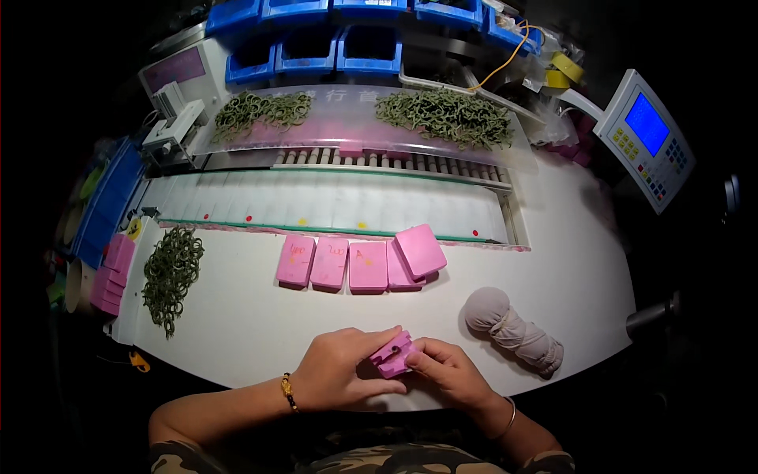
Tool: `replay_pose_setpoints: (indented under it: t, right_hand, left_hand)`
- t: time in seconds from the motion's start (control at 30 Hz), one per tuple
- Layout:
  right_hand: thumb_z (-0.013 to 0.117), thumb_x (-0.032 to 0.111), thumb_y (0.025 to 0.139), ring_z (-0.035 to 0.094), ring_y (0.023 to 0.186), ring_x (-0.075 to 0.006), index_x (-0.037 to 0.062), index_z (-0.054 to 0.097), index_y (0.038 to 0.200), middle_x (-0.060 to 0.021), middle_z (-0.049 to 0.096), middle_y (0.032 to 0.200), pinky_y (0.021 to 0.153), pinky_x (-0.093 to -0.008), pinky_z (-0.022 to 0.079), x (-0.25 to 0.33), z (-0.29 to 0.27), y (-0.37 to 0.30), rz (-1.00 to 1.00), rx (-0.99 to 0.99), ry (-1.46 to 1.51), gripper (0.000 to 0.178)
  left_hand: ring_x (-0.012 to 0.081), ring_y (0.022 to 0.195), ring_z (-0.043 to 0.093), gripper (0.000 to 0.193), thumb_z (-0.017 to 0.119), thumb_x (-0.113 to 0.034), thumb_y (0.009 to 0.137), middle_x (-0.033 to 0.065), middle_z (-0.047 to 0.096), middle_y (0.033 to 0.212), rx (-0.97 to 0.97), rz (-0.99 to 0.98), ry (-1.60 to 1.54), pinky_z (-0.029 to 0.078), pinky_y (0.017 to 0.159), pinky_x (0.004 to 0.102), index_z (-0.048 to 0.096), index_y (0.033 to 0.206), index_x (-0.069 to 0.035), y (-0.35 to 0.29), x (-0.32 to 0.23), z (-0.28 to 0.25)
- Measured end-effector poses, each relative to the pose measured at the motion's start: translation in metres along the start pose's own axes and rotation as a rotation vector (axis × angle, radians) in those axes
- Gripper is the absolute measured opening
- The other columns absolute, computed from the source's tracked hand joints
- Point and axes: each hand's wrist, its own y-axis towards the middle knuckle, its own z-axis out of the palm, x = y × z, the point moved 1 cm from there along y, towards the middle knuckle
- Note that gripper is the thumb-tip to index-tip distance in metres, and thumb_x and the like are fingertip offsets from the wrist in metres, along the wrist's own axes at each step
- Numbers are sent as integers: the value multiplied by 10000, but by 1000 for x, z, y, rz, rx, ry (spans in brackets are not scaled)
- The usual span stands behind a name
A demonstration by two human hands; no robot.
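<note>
Near the front edge of the table both my hands hold a small pink rubber mold point(394, 355). Its edges are notched, and a dark spot shows in the groove along its middle. My left hand point(339, 367) grips it from the left, thumb and fingers around its upper and lower sides. From the right, my right hand point(450, 371) pinches it between thumb and bent fingers. Beyond my hands lies a row of several closed pink molds point(368, 266) with handwritten marks. The rightmost mold point(421, 251) rests tilted on its neighbor.
A tied cloth bundle point(513, 328) lies right of my hands. Green ring-shaped pieces form a pile point(171, 276) at left and two piles point(444, 117) on a clear sheet behind. A roller conveyor point(387, 162), blue bins point(369, 51) and a control panel point(647, 138) stand farther back.
</note>
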Motion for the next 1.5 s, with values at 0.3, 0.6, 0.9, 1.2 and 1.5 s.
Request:
replay_pose_setpoints:
  t: [0.3, 0.6, 0.9, 1.2, 1.5]
  right_hand:
    - [547, 180, 987, 596, 908, -83, -30, 609, 1115, -32, 645, 985, 805, -230, 485, 1, 7, -4, -35, 15, -73, 253]
    - [534, 157, 990, 617, 899, -112, -39, 595, 1137, -57, 648, 985, 840, -259, 494, 11, 14, -9, 12, 101, 27, 252]
    - [526, 135, 991, 621, 909, -135, -46, 602, 1116, -69, 648, 985, 864, -280, 488, 16, 36, -5, -62, 160, -19, 232]
    - [772, 133, 804, 548, 679, -119, 7, 594, 934, -47, 542, 795, 611, -228, 449, 39, 22, -1, -441, -213, -607, 255]
    - [772, 98, 744, 522, 858, -220, 99, 662, 1112, -101, 515, 1044, 683, -305, 446, 68, 38, 15, -874, -288, -1001, 384]
  left_hand:
    - [302, 686, 640, 329, 513, -329, 931, 157, 667, 774, 33, -379, -126, 501, 656, 353, 683, 996, -54, 14, 14, 2]
    - [208, 921, 655, 454, 571, -400, 953, 98, 673, 971, -53, -550, -993, 522, 829, 321, 582, 1125, 20, 19, 19, -5]
    - [182, 725, 612, 390, 581, -431, 935, 103, 642, 812, -185, -591, -1733, 513, 693, 307, 576, 998, -47, 37, 3, 7]
    - [192, 664, 604, 217, 497, -213, 948, 107, 598, 755, -282, -569, -1314, 477, 629, 280, 533, 857, -20, 40, 6, 7]
    - [26, 727, 433, 60, 474, -120, 939, -20, 480, 815, -309, -465, -1104, 382, 629, 195, 467, 954, -62, 38, -5, 5]
